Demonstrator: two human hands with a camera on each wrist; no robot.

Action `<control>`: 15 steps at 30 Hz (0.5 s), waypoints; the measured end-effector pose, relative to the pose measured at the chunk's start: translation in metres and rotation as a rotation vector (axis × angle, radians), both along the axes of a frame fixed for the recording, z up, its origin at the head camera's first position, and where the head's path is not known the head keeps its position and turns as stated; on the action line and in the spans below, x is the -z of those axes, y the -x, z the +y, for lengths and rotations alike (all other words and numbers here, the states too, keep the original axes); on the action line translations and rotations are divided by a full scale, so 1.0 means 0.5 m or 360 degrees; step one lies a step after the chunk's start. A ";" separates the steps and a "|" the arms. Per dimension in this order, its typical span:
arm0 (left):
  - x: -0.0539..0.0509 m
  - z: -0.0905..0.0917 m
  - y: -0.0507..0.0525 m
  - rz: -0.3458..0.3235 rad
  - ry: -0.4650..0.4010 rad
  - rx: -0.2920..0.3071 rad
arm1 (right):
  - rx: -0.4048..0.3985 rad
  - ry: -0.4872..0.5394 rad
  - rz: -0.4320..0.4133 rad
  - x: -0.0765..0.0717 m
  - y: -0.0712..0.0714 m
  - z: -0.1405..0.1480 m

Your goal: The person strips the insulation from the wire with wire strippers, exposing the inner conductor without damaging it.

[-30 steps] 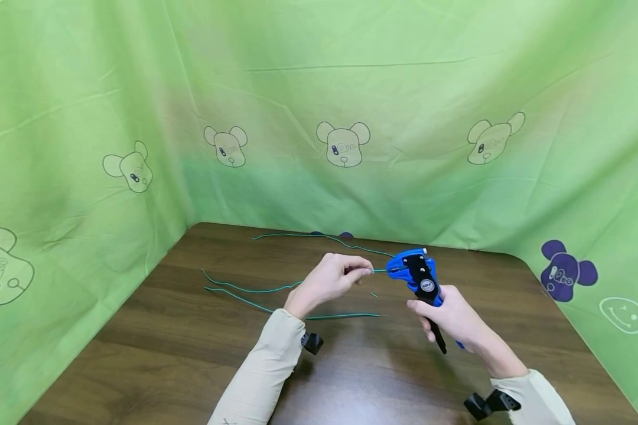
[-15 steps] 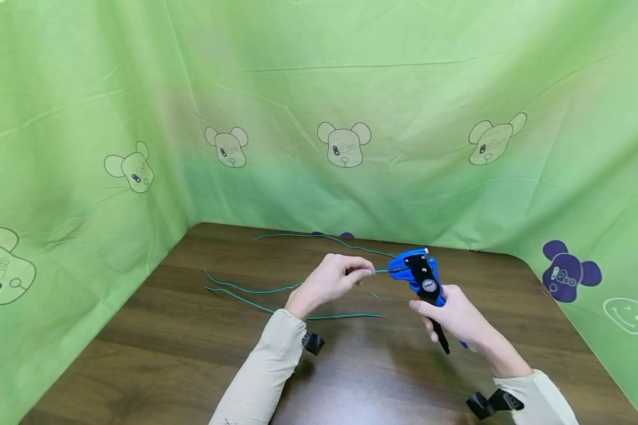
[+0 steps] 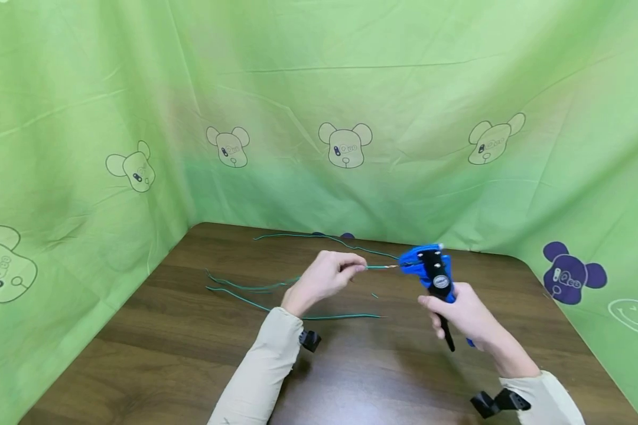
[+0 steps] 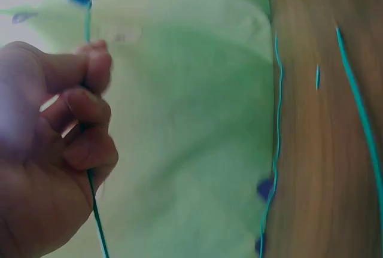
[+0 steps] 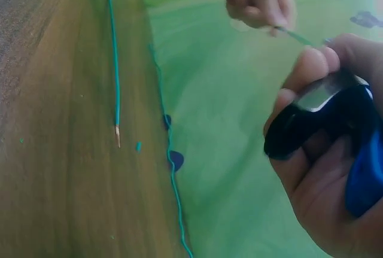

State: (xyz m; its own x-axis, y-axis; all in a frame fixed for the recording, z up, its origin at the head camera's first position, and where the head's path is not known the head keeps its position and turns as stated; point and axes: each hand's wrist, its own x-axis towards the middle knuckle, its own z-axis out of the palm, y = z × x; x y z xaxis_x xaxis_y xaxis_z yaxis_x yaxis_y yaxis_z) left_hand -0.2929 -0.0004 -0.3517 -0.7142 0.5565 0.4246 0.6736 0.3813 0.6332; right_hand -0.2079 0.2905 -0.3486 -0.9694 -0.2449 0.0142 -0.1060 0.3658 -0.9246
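The left hand [image 3: 324, 280] pinches a green wire [image 3: 376, 267] between thumb and fingers near its right end, where bare copper shows. The right hand [image 3: 465, 313] grips a blue and black wire stripper [image 3: 430, 268] by its handles, jaws towards the left hand. Copper strands reach up to the tool's jaws; whether they touch is unclear. In the left wrist view the wire [image 4: 99, 228] runs down through the left hand [image 4: 54, 144]. The right wrist view shows the right hand [image 5: 323, 192] curled round the black and blue handles.
Another green wire [image 3: 298, 235] lies along the table's back edge. A further wire [image 3: 345, 316] with a bare copper end lies in front, and a short green piece [image 3: 374, 295] rests between. Green printed cloth [image 3: 276, 88] surrounds the wooden table [image 3: 154, 354].
The stripper has moved right, away from the left hand, which has shifted slightly left. Bare copper now shows at the wire end that was inside the tool's jaws.
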 end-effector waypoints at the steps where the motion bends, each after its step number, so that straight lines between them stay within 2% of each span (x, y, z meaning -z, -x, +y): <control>1: 0.002 -0.010 0.004 -0.0010 -0.0012 -0.0044 | 0.0027 0.0024 0.0009 -0.002 -0.001 0.009; 3: 0.008 -0.030 0.011 -0.0046 -0.0045 -0.0138 | 0.0080 0.0054 0.0027 -0.008 -0.005 0.029; 5: 0.011 -0.045 0.017 -0.0090 -0.0081 -0.0178 | 0.0105 0.0047 0.0043 -0.014 -0.009 0.046; 8: 0.011 -0.051 0.022 -0.0103 -0.0077 -0.0154 | 0.0108 0.0037 0.0043 -0.022 -0.010 0.062; 15: 0.020 -0.028 0.019 -0.0169 -0.0021 -0.0109 | 0.0120 0.0059 0.0038 -0.024 -0.010 0.068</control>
